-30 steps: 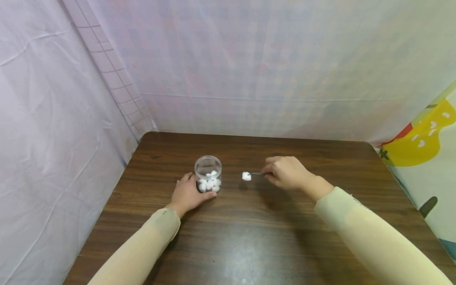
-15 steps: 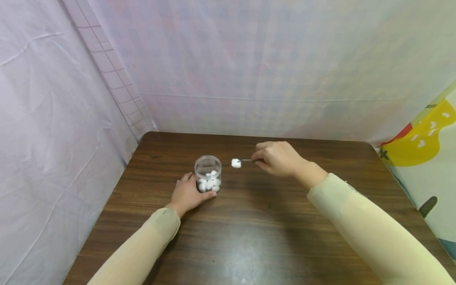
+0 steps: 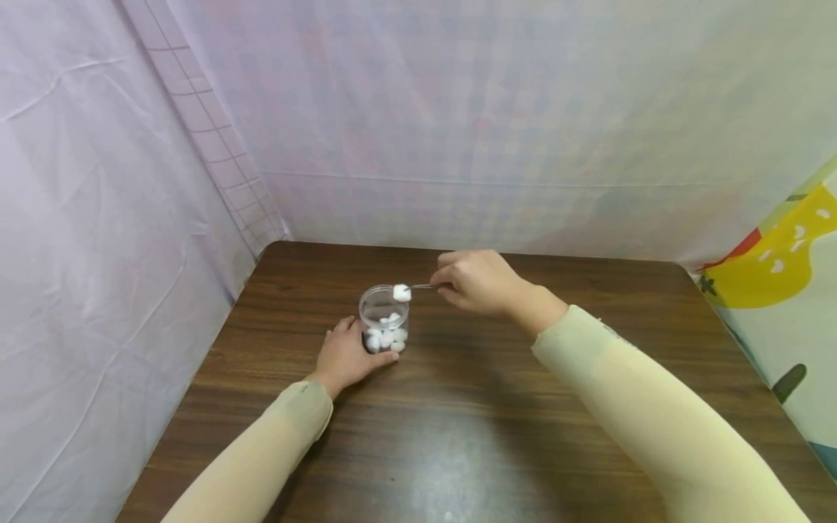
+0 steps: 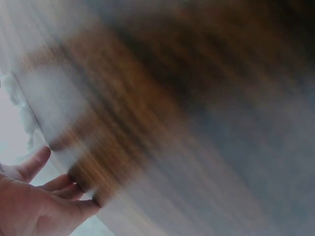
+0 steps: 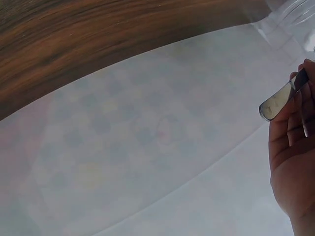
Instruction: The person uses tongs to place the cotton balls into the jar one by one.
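A clear round jar (image 3: 374, 306) stands upright on the table with several white cotton balls (image 3: 386, 338) in its lower part. My left hand (image 3: 343, 354) holds the jar from the left, its thumb along the front and the other fingers at the far left side. In my right hand (image 3: 480, 282) a pair of metal tweezers (image 3: 422, 286) is pinched, pointing left. A single cotton ball (image 3: 402, 293) sits at the tweezers' tips and overlaps the right side of the jar's rim. In the right wrist view the rounded end of the tweezers (image 5: 276, 104) sticks out from the fingers.
The dark wood-grain table (image 3: 418, 450) has its far edge against a pale checked curtain (image 3: 471, 131). A white cloth (image 3: 98, 254) hangs on the left, and a printed sheet with a yellow shape (image 3: 765, 269) is on the right.
My right hand has moved left and away from me, bringing the tweezers and cotton ball from right of the jar to its rim. The left hand and jar have stayed put.
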`<move>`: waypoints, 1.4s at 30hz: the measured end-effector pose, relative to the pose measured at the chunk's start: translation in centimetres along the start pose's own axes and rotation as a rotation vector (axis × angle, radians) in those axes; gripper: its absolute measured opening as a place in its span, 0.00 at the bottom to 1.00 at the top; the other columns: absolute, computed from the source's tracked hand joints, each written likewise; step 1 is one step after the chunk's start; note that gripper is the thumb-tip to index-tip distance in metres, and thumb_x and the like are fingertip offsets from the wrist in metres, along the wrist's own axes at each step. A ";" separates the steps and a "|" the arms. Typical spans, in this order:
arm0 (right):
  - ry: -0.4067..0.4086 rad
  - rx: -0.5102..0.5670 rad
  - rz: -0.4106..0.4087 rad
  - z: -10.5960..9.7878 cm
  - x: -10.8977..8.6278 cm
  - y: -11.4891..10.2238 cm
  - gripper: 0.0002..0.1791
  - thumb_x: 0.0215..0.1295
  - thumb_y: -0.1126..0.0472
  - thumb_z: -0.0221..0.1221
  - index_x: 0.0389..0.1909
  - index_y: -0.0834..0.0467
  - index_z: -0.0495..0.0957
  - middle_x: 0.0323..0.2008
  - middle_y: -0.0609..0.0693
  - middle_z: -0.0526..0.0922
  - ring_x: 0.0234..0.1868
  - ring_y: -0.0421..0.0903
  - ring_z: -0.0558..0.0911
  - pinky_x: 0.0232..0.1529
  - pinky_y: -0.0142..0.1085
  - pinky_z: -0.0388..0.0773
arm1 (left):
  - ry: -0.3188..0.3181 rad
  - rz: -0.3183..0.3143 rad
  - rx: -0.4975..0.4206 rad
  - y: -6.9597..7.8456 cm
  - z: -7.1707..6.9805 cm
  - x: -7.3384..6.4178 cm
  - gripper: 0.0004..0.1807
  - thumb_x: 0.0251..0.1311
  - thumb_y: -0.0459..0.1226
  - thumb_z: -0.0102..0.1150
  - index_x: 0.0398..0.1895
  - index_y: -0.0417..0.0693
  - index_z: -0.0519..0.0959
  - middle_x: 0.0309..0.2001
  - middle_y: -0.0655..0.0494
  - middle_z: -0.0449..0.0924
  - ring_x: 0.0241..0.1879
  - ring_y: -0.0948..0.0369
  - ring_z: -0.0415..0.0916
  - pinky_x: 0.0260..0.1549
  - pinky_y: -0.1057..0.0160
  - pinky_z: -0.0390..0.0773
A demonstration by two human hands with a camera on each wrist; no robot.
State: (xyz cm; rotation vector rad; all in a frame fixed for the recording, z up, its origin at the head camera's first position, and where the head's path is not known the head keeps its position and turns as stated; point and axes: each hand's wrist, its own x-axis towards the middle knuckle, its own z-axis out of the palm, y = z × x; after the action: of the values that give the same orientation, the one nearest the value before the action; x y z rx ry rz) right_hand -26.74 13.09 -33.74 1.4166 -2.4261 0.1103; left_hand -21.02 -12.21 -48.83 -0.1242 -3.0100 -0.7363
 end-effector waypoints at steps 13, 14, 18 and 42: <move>-0.021 0.001 -0.008 1.6 1.5 -0.9 0.07 0.54 0.58 0.59 0.33 0.48 0.84 0.26 0.38 0.71 0.22 0.35 0.70 0.18 0.32 0.69 | 0.001 -0.010 -0.003 0.0 -0.1 0.1 0.54 0.35 0.70 0.60 0.63 0.47 0.65 0.62 0.42 0.63 0.62 0.48 0.57 0.62 0.43 0.50; -0.026 -0.001 -0.008 1.7 1.4 -0.9 0.07 0.54 0.58 0.59 0.33 0.48 0.84 0.25 0.38 0.70 0.22 0.35 0.69 0.17 0.32 0.69 | 0.002 -0.009 -0.001 0.0 -0.1 0.1 0.54 0.35 0.71 0.60 0.63 0.47 0.65 0.62 0.42 0.63 0.63 0.48 0.56 0.62 0.43 0.50; -0.040 -0.006 -0.014 1.9 1.4 -1.0 0.05 0.54 0.58 0.60 0.31 0.48 0.83 0.24 0.38 0.68 0.21 0.35 0.68 0.17 0.31 0.68 | 0.000 -0.008 0.004 0.1 -0.1 0.1 0.55 0.35 0.71 0.59 0.64 0.48 0.64 0.62 0.41 0.62 0.63 0.48 0.56 0.62 0.43 0.50; -0.039 -0.020 -0.022 1.8 1.2 -0.9 0.05 0.53 0.58 0.60 0.30 0.48 0.83 0.24 0.38 0.68 0.21 0.36 0.68 0.16 0.33 0.68 | -0.002 -0.010 -0.005 -0.1 0.2 0.1 0.55 0.35 0.71 0.59 0.65 0.48 0.63 0.62 0.41 0.62 0.63 0.48 0.56 0.62 0.43 0.49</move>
State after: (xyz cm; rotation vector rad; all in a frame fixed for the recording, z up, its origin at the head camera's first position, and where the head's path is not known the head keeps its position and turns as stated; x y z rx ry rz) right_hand -26.91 11.24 -35.10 1.4492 -2.4350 0.0532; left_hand -21.16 -12.24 -49.05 -0.1104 -3.0134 -0.7448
